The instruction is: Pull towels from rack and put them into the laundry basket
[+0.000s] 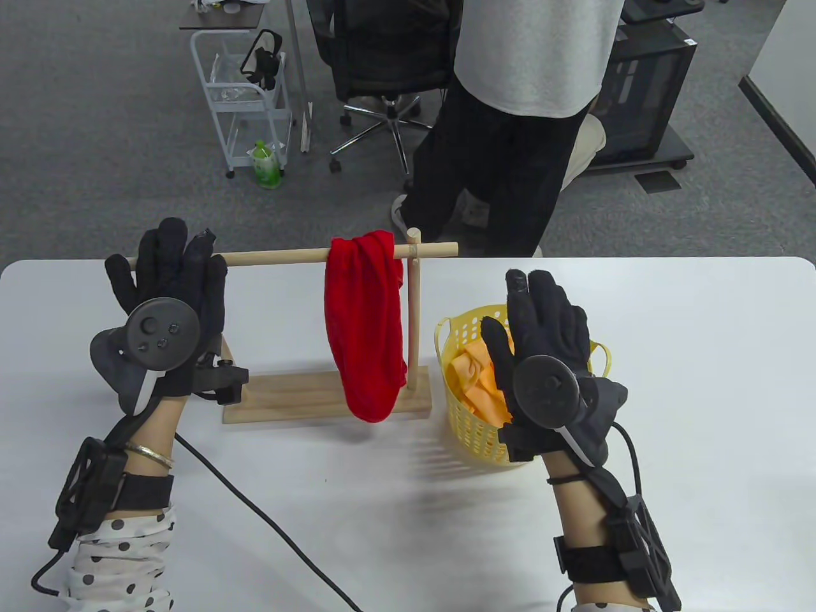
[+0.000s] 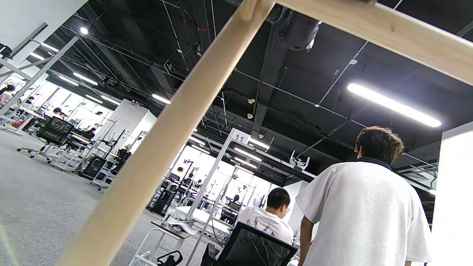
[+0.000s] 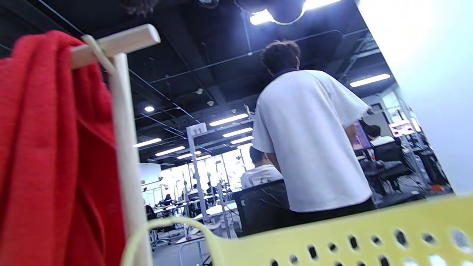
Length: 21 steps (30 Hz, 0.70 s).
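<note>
— While right hand (image 1: pixel 545 344) hovers flat over the basket (image 1: pixel 468 424), how much is hidden?
— Part of one orange towel (image 1: pixel 475 382). One red towel (image 1: pixel 364 331) on rack (image 1: pixel 287 257), between hands. Left hand (image 1: pixel 167 287) spread, empty, at rail end.

open-plan office/lab | grey carpet (image 1: pixel 95 127), swivel chair (image 1: pixel 382 70), numbered workstation frames (image 2: pixel 221 162), exposed black ceiling (image 2: pixel 184 48), strip lights (image 2: pixel 393 104)

One red towel (image 1: pixel 364 331), one orange towel (image 1: pixel 477 382), one rack (image 1: pixel 319 395), one basket (image 1: pixel 472 440).
</note>
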### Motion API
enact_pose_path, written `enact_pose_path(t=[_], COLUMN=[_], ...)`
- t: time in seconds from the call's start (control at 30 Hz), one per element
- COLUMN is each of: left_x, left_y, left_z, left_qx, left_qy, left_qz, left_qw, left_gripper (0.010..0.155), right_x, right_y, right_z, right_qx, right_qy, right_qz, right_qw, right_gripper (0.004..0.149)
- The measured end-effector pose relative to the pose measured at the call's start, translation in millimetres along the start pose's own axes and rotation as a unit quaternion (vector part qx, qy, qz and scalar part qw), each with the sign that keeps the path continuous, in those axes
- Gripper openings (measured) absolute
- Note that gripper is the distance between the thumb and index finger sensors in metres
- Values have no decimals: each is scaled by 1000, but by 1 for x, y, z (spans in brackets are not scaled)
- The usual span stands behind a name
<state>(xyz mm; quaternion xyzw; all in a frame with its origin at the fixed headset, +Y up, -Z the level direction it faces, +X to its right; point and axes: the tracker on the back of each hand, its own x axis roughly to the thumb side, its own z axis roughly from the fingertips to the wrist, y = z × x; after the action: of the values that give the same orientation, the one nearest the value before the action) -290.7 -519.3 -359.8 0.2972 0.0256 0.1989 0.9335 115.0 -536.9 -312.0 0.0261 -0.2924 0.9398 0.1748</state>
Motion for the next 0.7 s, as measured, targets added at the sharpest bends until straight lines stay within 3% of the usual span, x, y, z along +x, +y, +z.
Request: enact_pose_path(t=[0.27,0.47,0.7], left_x=[0,0,0], left_y=[0,0,0], left_z=[0,1,1], left_qx=[0,0,1], left_qy=[-1,-1,-1], left_qz=[-1,0,1], left_qw=[1000,1000,1000], left_gripper=[60,60,60], right_x=[67,108,133], right_y=[-9,1,17], right_z=[-27,-37,-42], right_qx=[-17,-19,-8], right_qy=[-67,-96,-104], right_qz=[14,17,20], right_qw=[997,995,994], right_gripper=[69,71,72])
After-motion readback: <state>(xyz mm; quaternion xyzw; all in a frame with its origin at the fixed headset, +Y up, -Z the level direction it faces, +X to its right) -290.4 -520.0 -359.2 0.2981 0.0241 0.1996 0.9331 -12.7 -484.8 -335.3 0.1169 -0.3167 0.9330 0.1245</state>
